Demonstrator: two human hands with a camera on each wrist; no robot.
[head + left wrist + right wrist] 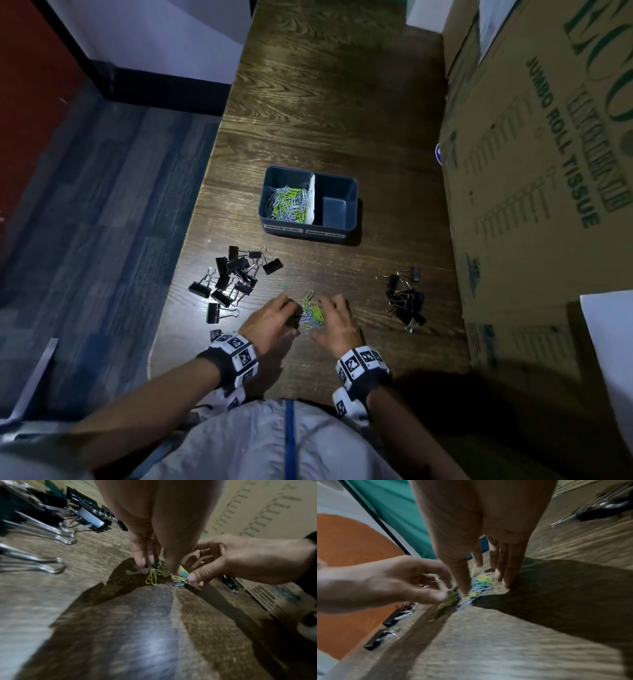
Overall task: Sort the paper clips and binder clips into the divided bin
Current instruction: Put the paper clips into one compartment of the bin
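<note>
Fingertips of both hands come down on the small heap of paper clips (pixel 311 314) that lies on the wooden table (pixel 342 102) just in front of the person. The left hand (pixel 270 322) has its fingers curled around the left side of the heap, and its fingertips (pixel 142 561) touch the clips; the right hand (pixel 337 325) stands over the right side with its fingers almost straight and their tips on the table and the clips, so it seems to rake them together more than to hold them. These clips are thin bent wire with a smooth coloured coat, so I judge them very light, slippery and easy to tangle; it is better to gather them into one bunch and pinch the bunch from two sides than to pick one by one. Further away, the divided bin (pixel 349 202) already holds many paper clips in its left compartment, and its right compartment looks empty. Large binder clips (pixel 233 281) lie to the left and small binder clips (pixel 406 303) to the right; these are stiff and heavier, and can be taken by the black body.
</note>
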